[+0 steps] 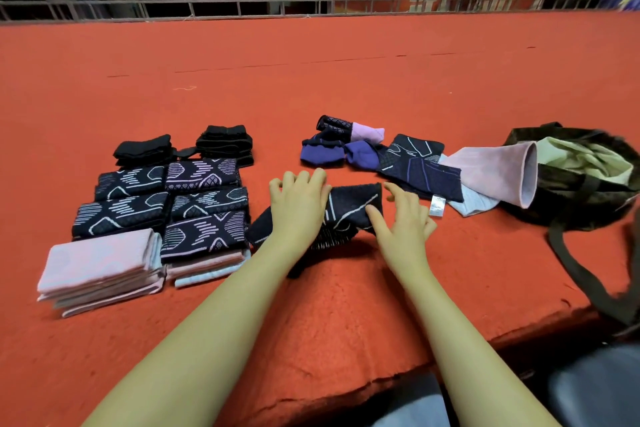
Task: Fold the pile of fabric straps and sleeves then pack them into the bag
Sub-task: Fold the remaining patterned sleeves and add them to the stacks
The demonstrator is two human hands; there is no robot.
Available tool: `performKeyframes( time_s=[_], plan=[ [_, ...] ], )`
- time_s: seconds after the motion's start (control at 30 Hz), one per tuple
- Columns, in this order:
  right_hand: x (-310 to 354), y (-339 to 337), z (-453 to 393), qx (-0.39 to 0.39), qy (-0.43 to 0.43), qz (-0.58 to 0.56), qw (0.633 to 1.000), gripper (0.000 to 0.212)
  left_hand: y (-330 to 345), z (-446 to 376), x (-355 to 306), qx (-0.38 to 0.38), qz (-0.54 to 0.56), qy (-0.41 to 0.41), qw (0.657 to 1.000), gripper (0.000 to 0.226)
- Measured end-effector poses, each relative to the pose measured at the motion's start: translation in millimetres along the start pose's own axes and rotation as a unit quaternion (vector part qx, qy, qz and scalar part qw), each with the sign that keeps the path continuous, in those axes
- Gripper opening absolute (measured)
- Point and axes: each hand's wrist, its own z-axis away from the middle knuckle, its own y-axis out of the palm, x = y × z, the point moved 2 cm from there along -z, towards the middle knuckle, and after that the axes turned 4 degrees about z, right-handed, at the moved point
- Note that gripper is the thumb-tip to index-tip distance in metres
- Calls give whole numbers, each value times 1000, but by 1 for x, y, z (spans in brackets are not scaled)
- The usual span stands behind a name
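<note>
A dark navy patterned sleeve (349, 206) lies on the red carpet in front of me. My left hand (299, 201) rests flat on its left part with fingers spread. My right hand (403, 218) touches its right end, fingers loosely bent. To the left stand folded stacks: pink sleeves (100, 265), navy patterned sleeves (166, 204) and black straps (183, 146). An unfolded pile of purple, navy and pink pieces (391, 158) lies behind my right hand. The dark bag (585, 180) with a pale green lining lies open at the right.
The red carpet (311, 80) stretches far ahead to a metal truss rail (207, 7) and a red banner. The carpet's torn front edge runs near my lap. The bag's long strap (581, 274) trails toward the edge at the right.
</note>
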Motion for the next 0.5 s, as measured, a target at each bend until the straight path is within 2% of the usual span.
performKeyframes(
  time_s=[0.1, 0.23, 0.3, 0.4, 0.5],
  plan=[
    [-12, 11, 3, 39, 35, 23, 998, 47, 10, 2, -1, 38, 20, -7, 999, 31],
    [-29, 13, 18, 40, 62, 42, 996, 31, 24, 38, -6, 59, 41, 111, 991, 44],
    [-33, 12, 22, 27, 72, 63, 995, 28, 33, 56, -8, 78, 45, 138, 986, 45],
    [-34, 15, 21, 38, 71, 90, 993, 22, 44, 65, -7, 101, 61, 121, 986, 47],
    [-36, 21, 15, 59, 69, 106, 990, 20, 48, 65, -6, 79, 89, 107, 987, 44]
  ],
)
